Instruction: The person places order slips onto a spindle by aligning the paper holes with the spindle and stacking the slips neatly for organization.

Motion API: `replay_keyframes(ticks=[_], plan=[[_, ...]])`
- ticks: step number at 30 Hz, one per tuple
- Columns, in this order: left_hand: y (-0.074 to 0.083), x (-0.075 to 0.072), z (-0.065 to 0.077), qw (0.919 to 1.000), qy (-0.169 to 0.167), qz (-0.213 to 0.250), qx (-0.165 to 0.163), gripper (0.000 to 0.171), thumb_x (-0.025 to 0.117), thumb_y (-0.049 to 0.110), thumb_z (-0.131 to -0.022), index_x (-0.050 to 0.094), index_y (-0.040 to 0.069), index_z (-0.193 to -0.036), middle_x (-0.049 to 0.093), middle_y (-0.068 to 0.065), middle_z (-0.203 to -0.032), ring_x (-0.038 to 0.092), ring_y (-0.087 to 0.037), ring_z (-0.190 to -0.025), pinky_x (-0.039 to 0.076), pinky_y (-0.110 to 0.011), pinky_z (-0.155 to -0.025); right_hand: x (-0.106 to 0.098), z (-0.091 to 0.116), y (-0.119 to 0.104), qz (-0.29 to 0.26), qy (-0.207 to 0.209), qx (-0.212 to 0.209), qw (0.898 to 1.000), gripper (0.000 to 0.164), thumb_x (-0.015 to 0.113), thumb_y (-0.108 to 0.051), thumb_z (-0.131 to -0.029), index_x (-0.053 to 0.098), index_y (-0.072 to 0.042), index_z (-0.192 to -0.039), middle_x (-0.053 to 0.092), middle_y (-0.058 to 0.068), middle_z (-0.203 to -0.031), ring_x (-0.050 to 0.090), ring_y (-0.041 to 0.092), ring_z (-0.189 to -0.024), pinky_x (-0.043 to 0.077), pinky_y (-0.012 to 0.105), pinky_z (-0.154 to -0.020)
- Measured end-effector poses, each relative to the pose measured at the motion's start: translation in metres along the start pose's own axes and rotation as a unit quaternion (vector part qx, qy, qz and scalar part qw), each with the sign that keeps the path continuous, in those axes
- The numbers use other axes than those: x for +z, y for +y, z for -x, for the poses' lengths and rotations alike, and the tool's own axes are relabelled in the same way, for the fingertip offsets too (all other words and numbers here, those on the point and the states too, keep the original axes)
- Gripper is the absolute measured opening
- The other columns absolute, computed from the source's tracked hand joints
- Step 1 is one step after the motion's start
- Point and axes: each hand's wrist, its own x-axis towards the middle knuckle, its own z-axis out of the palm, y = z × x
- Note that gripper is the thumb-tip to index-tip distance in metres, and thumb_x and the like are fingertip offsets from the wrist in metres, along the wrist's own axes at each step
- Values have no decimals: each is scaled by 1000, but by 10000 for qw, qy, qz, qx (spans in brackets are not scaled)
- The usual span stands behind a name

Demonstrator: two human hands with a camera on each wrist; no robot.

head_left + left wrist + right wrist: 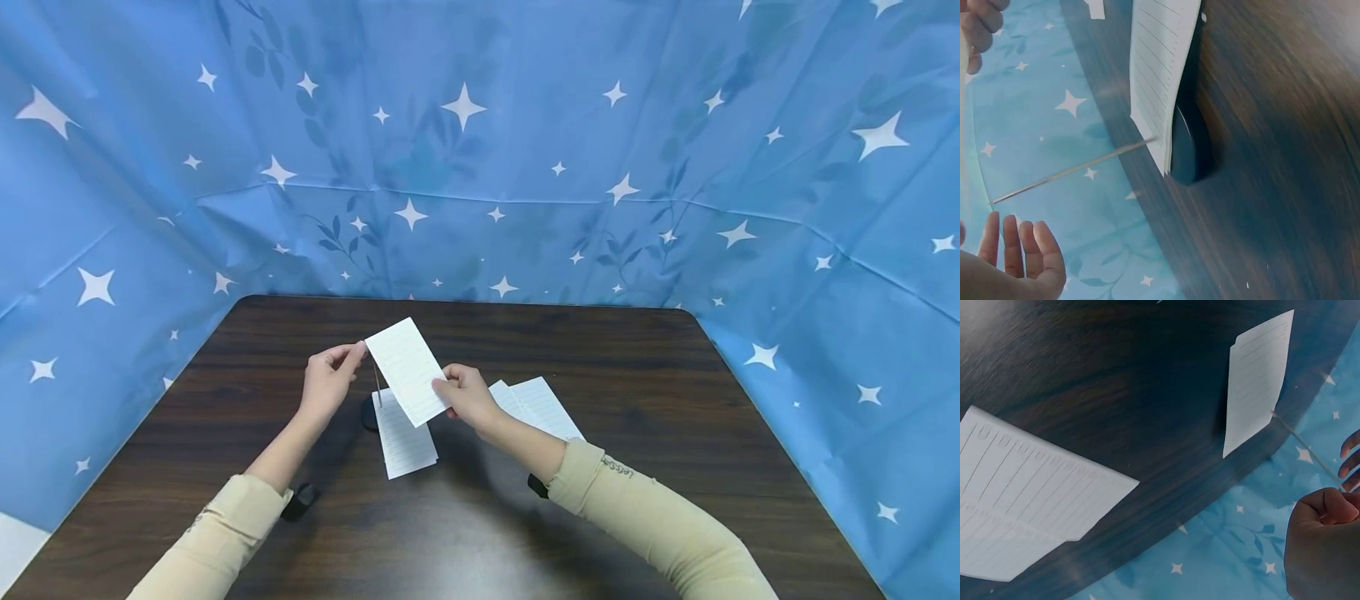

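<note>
My left hand [327, 379] pinches one corner of a lined paper sheet [408, 371] between thumb and index finger. The sheet's lower right edge is gripped by my right hand [467, 396], thumb on top. Just below the raised sheet stands a bill spike, its thin metal rod [1072, 172] rising from a round black base [1191, 147]. Several lined sheets [405, 446] are pierced on the rod near its foot. In the left wrist view, the rod's tip lies close to my left fingers [1025, 256]. Most of the held sheet is outside both wrist views.
More lined sheets [546, 407] lie overlapping on the dark wooden table [637, 500], partly behind my right forearm. A blue curtain with white stars [480, 167] hangs around the table's far side. A black device [300, 502] sits at my left wrist.
</note>
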Motion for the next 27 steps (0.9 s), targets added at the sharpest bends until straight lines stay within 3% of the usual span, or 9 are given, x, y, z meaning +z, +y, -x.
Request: replay_keyframes(ticks=[2,6,11,27], plan=[[1,2,0,9999,135,95,34,44,50,32,-98,64,-7,-112,66,-25,-108,59,4,-78,52,-9,-68,4,-1,1,-49,9,37,10000,16,53,-6,-93,59,7,-97,57,-4,-61,42,8,-47,35,15,-42],[3,8,2,9979,535,317,192,33,59,23,-93,69,-7,-102,69,-23,-96,52,10,-68,47,-8,-63,12,-5,3,-92,66,65,9999,17,52,-8,-93,59,7,-98,54,-5,-59,42,6,-46,35,14,-42],[6,13,3,9958,867,176,232,24,69,17,-86,71,-6,-93,69,-21,-86,50,5,-64,42,-10,-56,18,-4,4,-314,67,154,9994,17,53,-9,-94,58,7,-99,52,-4,-58,41,6,-44,35,14,-41],[1,17,1,9944,1059,-17,-4,25,69,19,-86,72,-5,-92,70,-21,-87,50,5,-61,42,-10,-55,22,-7,9,-511,13,130,9986,16,51,-9,-94,58,6,-96,52,-5,-57,41,7,-44,36,13,-43]])
